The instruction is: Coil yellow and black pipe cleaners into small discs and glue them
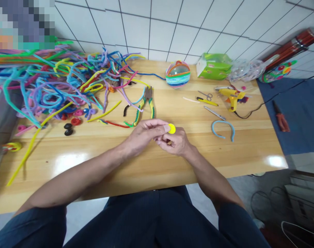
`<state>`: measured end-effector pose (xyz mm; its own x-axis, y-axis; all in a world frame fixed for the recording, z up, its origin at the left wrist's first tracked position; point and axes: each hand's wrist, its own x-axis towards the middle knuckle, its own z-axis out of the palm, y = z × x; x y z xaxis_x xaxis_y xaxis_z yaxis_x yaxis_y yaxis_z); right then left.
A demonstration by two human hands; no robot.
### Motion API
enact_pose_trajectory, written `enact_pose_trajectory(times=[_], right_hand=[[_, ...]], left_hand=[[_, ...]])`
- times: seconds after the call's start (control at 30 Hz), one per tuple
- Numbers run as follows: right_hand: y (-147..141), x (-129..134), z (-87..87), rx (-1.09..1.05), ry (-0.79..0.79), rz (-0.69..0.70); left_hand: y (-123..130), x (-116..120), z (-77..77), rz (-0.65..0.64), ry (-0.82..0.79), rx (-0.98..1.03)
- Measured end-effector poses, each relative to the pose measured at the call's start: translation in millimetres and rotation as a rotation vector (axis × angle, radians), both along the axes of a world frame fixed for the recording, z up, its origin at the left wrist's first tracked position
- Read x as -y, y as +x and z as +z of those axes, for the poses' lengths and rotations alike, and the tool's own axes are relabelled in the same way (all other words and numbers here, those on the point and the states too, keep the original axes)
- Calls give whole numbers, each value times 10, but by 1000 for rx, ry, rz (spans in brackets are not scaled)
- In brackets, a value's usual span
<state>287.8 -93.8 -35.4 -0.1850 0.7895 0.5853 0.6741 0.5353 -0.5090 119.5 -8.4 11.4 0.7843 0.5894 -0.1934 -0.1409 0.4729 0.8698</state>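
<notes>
A small round yellow coil (171,128), apparently of pipe cleaner, is pinched above the wooden table. My left hand (149,133) presses its thumb on the coil's left edge. Right against it, my right hand (177,142) has its fingers curled under and around the coil's lower side; part of that grip is hidden. Just beyond my left hand lie pliers (152,107) with green and yellow handles, jaws pointing away. Beside them is a short red and yellow pipe-cleaner strip (117,124).
A tangled heap of coloured pipe cleaners (50,91) covers the left back. A striped round basket (178,76) and a green tissue pack (214,66) stand near the tiled wall. At right are a yellow glue gun (231,97), scissors (208,96) and a blue curved strip (232,129).
</notes>
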Motion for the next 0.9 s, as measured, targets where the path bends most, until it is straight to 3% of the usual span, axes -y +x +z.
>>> enact_pose_trajectory(times=[0.3,0.37,0.47,0.57,0.7,0.9], right_hand=[[94,-18,1,282,108,-154],[91,-20,30,263,71,-135],[81,-4,83,124,0,-65],[92,15,102,-151,-16,-112],[114,-12,42,-482,-107,-315],[42,-50,-80,-522,-248,-247]], left_hand=[[-52,-183,13,-156,-222,-55],[-67,-286,-31,-71,-190,-49],[-119,-539,-99,186,-111,25],[-171,-723,-96,241,-97,88],[-141,-593,-14,112,-212,123],[-25,-239,-31,-62,-335,109]])
